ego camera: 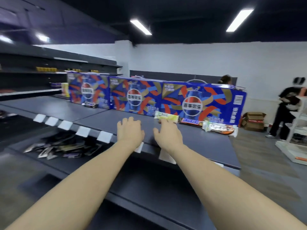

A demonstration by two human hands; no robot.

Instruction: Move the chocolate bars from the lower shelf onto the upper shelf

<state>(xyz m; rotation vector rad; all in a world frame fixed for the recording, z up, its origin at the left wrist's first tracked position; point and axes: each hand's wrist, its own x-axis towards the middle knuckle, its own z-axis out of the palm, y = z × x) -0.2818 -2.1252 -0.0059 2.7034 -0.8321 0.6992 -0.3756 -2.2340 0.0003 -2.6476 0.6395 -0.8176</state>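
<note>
Both my arms reach over the dark upper shelf (93,117). My left hand (130,131) lies with its fingers spread and relaxed, holding nothing. My right hand (167,133) stretches forward, its fingertips touching a pale yellow-white chocolate bar (166,115) lying on the shelf in front of the blue boxes. To its right lie a dark blue-and-red bar (190,121) and a white-and-orange bar (219,128). Another dark bar (90,105) sits further left on the same shelf. A pile of several dark-wrapped chocolate bars (61,146) lies on the lower shelf (49,163) at the left.
Three blue soda cartons (141,95) stand in a row along the back of the upper shelf. White price tags (65,125) line its front edge. More shelving (33,90) stands at the left. A person (285,112), cardboard boxes (254,120) and a white rack (297,135) are at the right.
</note>
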